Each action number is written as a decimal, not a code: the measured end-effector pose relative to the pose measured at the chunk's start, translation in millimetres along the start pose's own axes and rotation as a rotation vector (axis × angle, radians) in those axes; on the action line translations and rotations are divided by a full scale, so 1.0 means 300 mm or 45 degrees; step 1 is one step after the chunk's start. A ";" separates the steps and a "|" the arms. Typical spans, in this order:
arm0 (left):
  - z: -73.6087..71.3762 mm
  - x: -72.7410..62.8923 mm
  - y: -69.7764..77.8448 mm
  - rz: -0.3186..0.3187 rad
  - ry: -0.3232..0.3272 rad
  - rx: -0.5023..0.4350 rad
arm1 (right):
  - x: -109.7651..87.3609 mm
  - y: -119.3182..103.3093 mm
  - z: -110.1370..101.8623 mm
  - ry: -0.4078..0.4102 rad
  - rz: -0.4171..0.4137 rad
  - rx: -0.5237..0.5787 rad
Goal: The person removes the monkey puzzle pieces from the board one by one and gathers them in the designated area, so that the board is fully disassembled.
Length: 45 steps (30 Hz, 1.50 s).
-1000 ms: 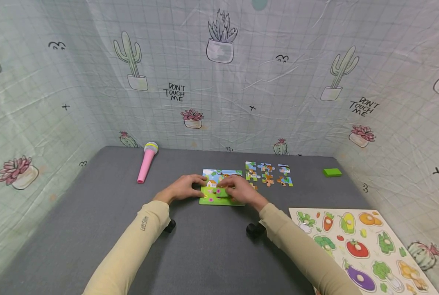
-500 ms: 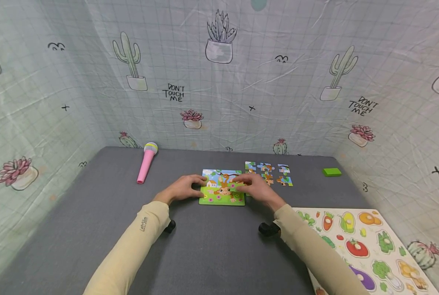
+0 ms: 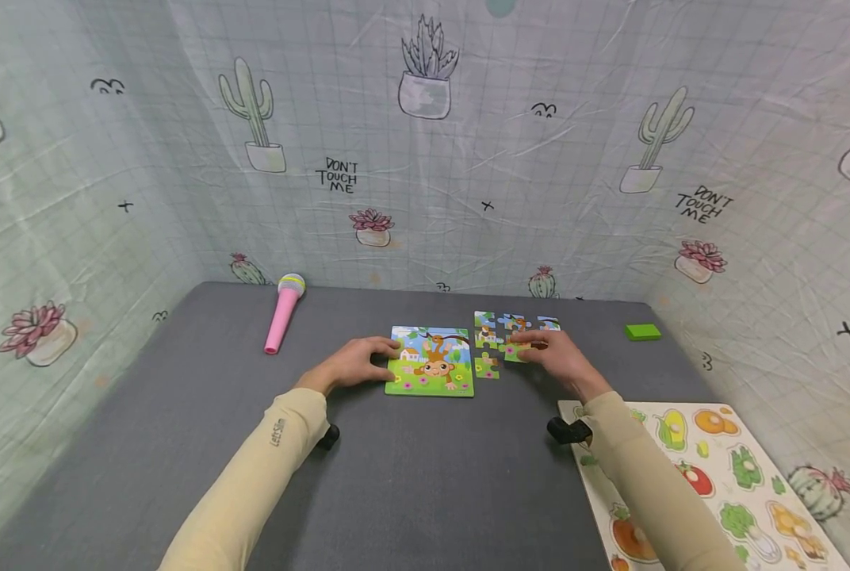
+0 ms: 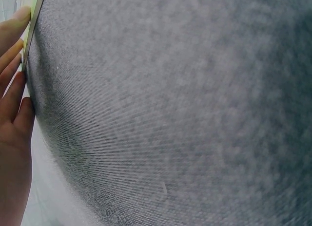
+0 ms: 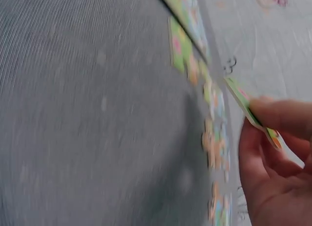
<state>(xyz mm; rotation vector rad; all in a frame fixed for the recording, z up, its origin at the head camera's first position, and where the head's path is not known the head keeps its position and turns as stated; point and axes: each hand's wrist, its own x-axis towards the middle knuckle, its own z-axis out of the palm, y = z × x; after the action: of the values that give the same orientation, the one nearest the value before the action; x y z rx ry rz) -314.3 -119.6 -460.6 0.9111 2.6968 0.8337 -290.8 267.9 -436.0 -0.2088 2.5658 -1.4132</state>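
My left hand (image 3: 354, 362) rests at the left edge of the puzzle board (image 3: 435, 362), which shows a monkey, a house and grass; its thumb and fingertips touch that edge, as the left wrist view also shows. In my right hand (image 3: 557, 354) a green jigsaw piece (image 5: 243, 102) with a pink flower is pinched between thumb and fingers, raised above the table in the right wrist view. The hand hovers over loose jigsaw pieces laid out right of the board and partly hides them. A corner piece (image 3: 486, 365) with grass lies beside the board's right edge.
A pink toy microphone (image 3: 283, 317) lies at the back left. At the far right is a green block (image 3: 642, 332). A board with vegetable pictures (image 3: 717, 452) covers the front right, partly under the right sleeve. A patterned curtain (image 3: 439, 159) surrounds the grey table (image 3: 396, 484).
My right hand has moved right, from over the puzzle board to over the loose pieces, carrying the jigsaw piece. The board's picture is uncovered. My left hand has stayed in place.
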 end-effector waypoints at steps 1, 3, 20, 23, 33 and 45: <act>-0.001 -0.001 0.001 -0.003 0.001 0.000 | -0.002 0.008 -0.008 -0.020 -0.001 -0.018; -0.004 -0.003 0.003 -0.008 0.003 0.003 | -0.005 0.022 -0.019 -0.066 -0.006 -0.056; -0.007 -0.005 0.014 -0.009 -0.019 0.016 | -0.013 0.058 0.003 -0.063 -0.073 -0.275; -0.006 -0.005 0.015 -0.005 -0.014 0.012 | -0.016 0.058 0.006 -0.053 -0.074 -0.289; -0.006 -0.005 0.017 0.000 -0.014 0.006 | -0.018 0.069 0.016 -0.008 -0.113 -0.324; -0.005 -0.001 0.014 -0.001 -0.020 0.008 | -0.020 0.074 -0.007 -0.084 -0.165 -0.379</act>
<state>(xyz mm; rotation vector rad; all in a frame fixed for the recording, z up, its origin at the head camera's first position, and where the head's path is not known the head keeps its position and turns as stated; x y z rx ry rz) -312.4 -117.7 -456.8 0.9138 2.6877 0.8143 -286.2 282.9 -453.1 -0.4670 2.7394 -1.0349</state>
